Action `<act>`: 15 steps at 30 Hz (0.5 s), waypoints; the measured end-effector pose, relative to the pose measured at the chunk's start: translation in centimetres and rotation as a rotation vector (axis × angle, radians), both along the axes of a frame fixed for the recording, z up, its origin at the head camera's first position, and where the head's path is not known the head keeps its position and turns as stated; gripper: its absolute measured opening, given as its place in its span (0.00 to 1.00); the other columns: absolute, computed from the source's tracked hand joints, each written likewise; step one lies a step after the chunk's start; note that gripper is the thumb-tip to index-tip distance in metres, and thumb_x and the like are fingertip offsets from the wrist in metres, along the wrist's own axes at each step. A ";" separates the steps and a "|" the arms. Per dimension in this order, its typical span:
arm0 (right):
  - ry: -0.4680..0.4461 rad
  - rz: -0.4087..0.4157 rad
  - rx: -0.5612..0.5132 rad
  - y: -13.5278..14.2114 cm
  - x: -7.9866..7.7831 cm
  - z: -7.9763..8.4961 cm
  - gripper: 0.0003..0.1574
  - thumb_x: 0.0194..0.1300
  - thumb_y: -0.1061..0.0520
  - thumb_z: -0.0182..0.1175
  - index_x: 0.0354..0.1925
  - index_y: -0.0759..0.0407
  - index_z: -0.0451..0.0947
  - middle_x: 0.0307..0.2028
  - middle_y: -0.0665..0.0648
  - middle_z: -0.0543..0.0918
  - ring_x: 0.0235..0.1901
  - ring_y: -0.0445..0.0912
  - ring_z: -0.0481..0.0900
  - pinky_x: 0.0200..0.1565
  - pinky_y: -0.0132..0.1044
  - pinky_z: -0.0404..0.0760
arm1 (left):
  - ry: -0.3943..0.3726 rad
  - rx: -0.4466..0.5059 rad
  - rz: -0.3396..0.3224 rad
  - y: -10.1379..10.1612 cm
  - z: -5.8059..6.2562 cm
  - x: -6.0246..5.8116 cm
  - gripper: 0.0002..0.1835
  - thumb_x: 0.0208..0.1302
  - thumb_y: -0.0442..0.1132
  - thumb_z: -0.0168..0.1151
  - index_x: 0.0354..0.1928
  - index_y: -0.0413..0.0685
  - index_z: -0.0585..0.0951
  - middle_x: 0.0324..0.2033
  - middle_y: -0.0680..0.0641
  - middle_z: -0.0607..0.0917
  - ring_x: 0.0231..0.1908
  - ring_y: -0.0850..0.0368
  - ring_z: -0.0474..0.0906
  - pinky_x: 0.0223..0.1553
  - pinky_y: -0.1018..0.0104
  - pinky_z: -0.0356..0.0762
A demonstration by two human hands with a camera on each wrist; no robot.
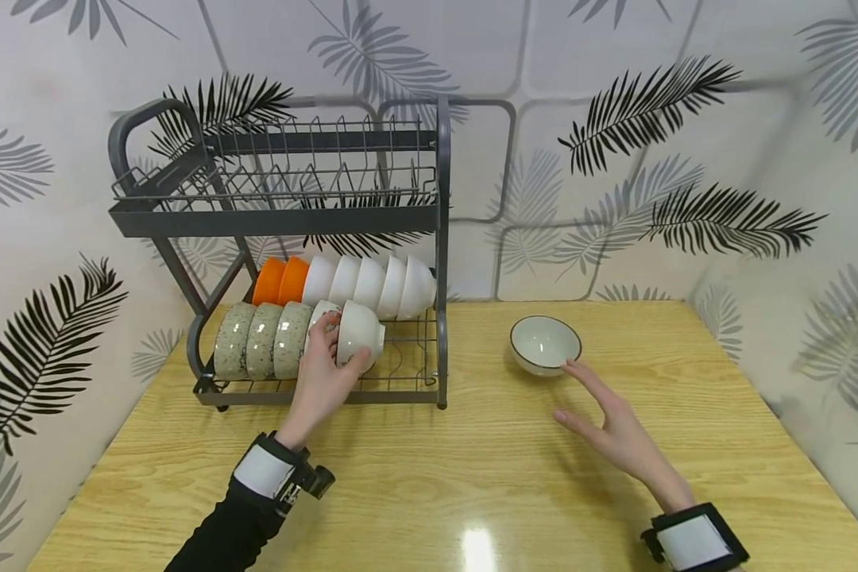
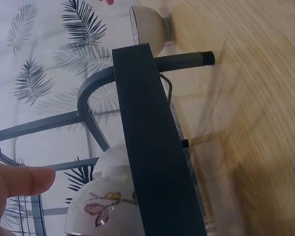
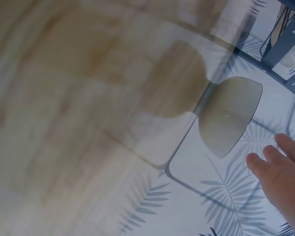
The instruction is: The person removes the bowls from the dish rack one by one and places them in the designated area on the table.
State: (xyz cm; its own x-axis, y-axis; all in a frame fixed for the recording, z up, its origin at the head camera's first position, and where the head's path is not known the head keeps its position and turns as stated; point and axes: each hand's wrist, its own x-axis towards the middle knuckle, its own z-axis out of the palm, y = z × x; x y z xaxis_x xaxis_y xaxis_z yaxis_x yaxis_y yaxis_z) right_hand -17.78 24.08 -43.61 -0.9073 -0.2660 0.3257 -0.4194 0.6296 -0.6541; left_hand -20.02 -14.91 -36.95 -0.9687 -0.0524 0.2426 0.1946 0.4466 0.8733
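Grey metal rack (image 1: 286,222) holding speckled bowls (image 1: 260,342), left hand (image 1: 323,379) pinching its leaf-patterned white bowl (image 1: 357,330), right hand (image 1: 618,425) hovering spread, brown-rimmed white bowl (image 1: 545,345) sitting right of the rack

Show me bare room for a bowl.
Bare table lies between the left hand and right hand, between the rack and lone bowl, and right of that bowl. The lower tier is free at front right, past the last white bowl; its left and back are crowded with bowls.
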 end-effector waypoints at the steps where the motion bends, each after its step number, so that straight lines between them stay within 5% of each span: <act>1: 0.006 -0.001 0.000 0.0 0.0 0.0 0.42 0.65 0.56 0.68 0.73 0.61 0.63 0.74 0.74 0.61 0.73 0.73 0.57 0.68 0.74 0.60 | -0.004 -0.010 -0.002 -0.1 0.1 -0.1 0.38 0.68 0.33 0.61 0.74 0.32 0.55 0.68 0.26 0.70 0.68 0.34 0.71 0.65 0.39 0.75; 15: -0.016 0.001 0.000 -0.5 0.3 0.3 0.41 0.66 0.55 0.67 0.72 0.61 0.64 0.74 0.73 0.61 0.73 0.73 0.57 0.68 0.74 0.60 | -0.022 -0.133 0.019 -1.2 1.1 -1.9 0.27 0.66 0.34 0.65 0.64 0.27 0.74 0.48 0.27 0.86 0.49 0.35 0.86 0.50 0.48 0.86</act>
State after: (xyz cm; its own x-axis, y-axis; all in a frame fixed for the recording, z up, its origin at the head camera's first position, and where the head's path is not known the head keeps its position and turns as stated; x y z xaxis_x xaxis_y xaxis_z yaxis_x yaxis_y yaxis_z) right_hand -17.45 23.60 -43.27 -0.9120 -0.2670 0.3112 -0.4096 0.6287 -0.6610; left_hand -21.95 -16.10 -35.88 -0.9730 -0.0399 0.2273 0.1661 0.5624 0.8100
